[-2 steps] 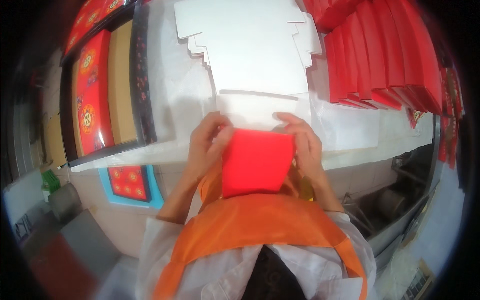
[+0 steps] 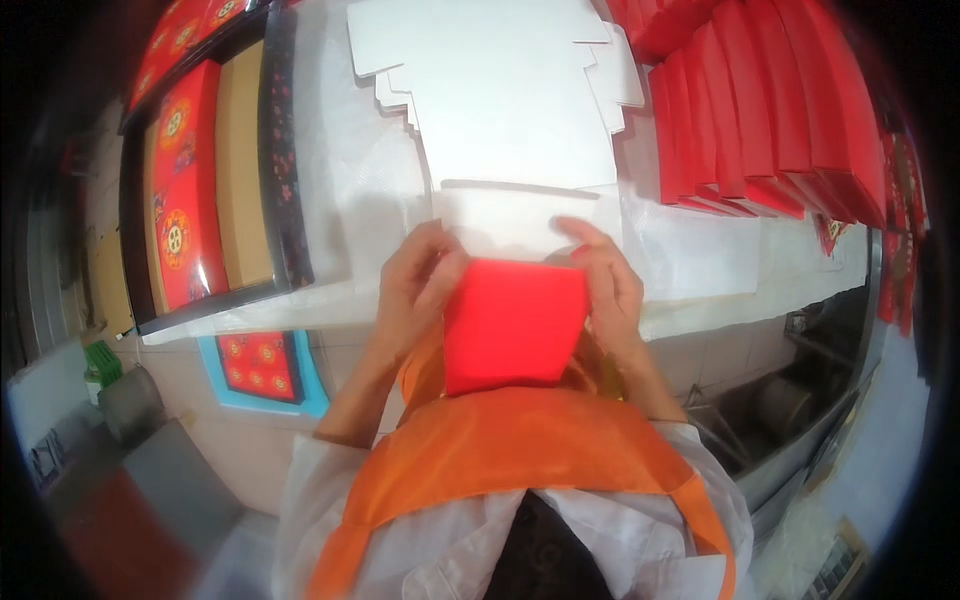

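A red cardboard box [image 2: 514,325] is held upright against the orange apron, its plain red face toward me. My left hand [image 2: 423,275] grips its upper left corner, thumb and curled fingers closed at the edge. At the upper right edge is my right hand [image 2: 608,285], with its palm side against the box and its index finger stretched out above the corner. The fingers behind the box are partly hidden. Just beyond lies a stack of flat white carton blanks [image 2: 510,115], the nearest flap [image 2: 500,220] creased along a dark slot.
Several red boxes [image 2: 760,110] stand in a row at the right. To the left, a black tray [image 2: 280,170] holds a patterned red box [image 2: 188,190]. Below the table's edge sits a red patterned box [image 2: 260,366] on light blue. A metal frame [image 2: 740,420] is at the lower right.
My right index finger has lifted slightly away from the box's top edge. The box and my left hand have hardly moved.
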Demonstrator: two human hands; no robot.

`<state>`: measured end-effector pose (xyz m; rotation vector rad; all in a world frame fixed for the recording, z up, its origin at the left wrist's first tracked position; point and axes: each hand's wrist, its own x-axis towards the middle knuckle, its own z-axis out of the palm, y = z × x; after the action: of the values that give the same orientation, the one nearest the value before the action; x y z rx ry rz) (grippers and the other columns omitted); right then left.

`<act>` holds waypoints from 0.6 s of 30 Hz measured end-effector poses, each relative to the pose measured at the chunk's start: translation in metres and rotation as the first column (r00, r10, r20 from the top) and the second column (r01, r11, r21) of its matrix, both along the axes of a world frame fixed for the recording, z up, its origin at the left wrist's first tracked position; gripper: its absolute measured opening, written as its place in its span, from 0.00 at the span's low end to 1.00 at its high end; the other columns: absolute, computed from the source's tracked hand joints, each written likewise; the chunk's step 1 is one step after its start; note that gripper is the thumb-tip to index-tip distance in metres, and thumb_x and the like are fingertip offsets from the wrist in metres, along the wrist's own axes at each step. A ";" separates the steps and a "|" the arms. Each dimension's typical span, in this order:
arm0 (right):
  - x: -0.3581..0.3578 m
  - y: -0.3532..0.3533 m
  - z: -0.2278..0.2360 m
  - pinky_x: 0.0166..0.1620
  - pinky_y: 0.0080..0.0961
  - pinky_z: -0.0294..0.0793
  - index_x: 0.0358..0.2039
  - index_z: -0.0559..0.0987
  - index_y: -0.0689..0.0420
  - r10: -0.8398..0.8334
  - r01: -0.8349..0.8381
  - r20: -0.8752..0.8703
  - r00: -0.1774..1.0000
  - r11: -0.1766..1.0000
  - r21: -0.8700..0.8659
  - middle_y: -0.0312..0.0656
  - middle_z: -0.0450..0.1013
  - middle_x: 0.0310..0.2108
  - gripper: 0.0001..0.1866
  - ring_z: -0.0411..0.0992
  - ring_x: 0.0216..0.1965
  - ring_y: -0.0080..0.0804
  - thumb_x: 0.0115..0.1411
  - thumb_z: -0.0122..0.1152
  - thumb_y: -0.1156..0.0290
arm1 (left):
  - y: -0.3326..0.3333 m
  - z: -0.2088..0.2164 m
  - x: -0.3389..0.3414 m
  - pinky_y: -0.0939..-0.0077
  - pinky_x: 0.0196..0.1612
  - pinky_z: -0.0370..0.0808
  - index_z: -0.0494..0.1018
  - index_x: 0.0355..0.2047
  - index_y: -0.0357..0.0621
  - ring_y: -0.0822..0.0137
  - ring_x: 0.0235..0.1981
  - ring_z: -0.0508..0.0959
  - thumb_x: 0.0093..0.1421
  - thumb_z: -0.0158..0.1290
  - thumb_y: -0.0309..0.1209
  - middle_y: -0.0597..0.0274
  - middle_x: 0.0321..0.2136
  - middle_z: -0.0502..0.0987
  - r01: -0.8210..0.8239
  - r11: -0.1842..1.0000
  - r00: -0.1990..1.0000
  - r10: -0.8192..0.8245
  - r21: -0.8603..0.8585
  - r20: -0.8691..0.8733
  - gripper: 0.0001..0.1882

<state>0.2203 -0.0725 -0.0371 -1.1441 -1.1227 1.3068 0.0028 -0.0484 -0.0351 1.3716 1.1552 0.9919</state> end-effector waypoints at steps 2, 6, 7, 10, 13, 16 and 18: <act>-0.007 0.001 -0.009 0.49 0.29 0.65 0.36 0.67 0.61 -0.107 0.110 -0.054 0.993 0.993 0.046 0.50 0.62 0.50 0.05 0.63 0.48 0.30 0.59 0.45 0.76 | 0.001 -0.001 0.007 0.83 0.38 0.65 0.65 0.32 0.40 0.74 0.32 0.67 0.59 0.45 0.27 0.64 0.31 0.68 -0.079 0.989 0.994 0.068 0.123 0.088 0.04; -0.033 0.013 0.008 0.49 0.28 0.66 0.43 0.60 0.61 -0.248 0.265 -0.284 0.926 0.964 0.022 0.48 0.59 0.49 0.14 0.64 0.48 0.32 0.58 0.48 0.77 | -0.001 -0.003 0.025 0.80 0.41 0.67 0.63 0.34 0.40 0.70 0.36 0.69 0.56 0.48 0.24 0.59 0.33 0.70 -0.329 0.942 0.895 0.287 0.070 0.342 0.07; -0.031 0.014 0.008 0.48 0.28 0.66 0.43 0.61 0.61 -0.218 0.234 -0.267 0.939 0.972 0.030 0.48 0.60 0.49 0.12 0.64 0.48 0.32 0.58 0.48 0.77 | -0.001 -0.004 0.024 0.79 0.42 0.67 0.63 0.34 0.41 0.70 0.37 0.69 0.55 0.49 0.24 0.58 0.33 0.70 -0.323 0.943 0.896 0.276 0.083 0.349 0.08; -0.020 0.013 0.001 0.47 0.25 0.67 0.41 0.63 0.61 -0.050 0.072 -0.221 0.974 0.993 0.091 0.47 0.63 0.46 0.10 0.65 0.47 0.31 0.59 0.46 0.76 | 0.001 0.000 0.020 0.80 0.41 0.67 0.63 0.35 0.40 0.72 0.37 0.70 0.52 0.52 0.22 0.60 0.35 0.69 -0.267 0.960 0.944 0.243 0.085 0.223 0.11; -0.021 0.013 0.005 0.46 0.23 0.67 0.40 0.64 0.62 -0.064 0.062 -0.244 0.968 0.998 -0.015 0.46 0.66 0.42 0.08 0.66 0.45 0.29 0.60 0.44 0.76 | 0.006 0.012 0.025 0.80 0.40 0.67 0.64 0.36 0.40 0.72 0.35 0.70 0.52 0.52 0.22 0.60 0.34 0.70 -0.233 0.972 0.967 0.229 0.019 0.109 0.11; -0.025 0.018 0.019 0.46 0.22 0.66 0.39 0.65 0.62 -0.109 0.089 -0.250 0.962 0.992 -0.092 0.44 0.68 0.39 0.07 0.66 0.42 0.25 0.61 0.43 0.76 | 0.009 0.019 0.024 0.80 0.40 0.67 0.66 0.34 0.39 0.71 0.34 0.71 0.53 0.50 0.23 0.60 0.32 0.72 -0.194 0.981 0.980 0.194 0.004 0.039 0.08; -0.023 0.020 0.018 0.45 0.21 0.66 0.38 0.67 0.62 -0.092 0.079 -0.210 0.973 0.994 -0.073 0.43 0.69 0.38 0.06 0.66 0.41 0.24 0.61 0.43 0.76 | 0.009 0.018 0.021 0.81 0.39 0.67 0.68 0.32 0.39 0.72 0.34 0.70 0.53 0.50 0.23 0.61 0.32 0.72 -0.159 0.986 0.987 0.158 0.041 0.031 0.05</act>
<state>0.1970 -0.0525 -0.0191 -1.0590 -0.8716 1.3706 0.0239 -0.0390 -0.0171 1.3114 1.2432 1.1513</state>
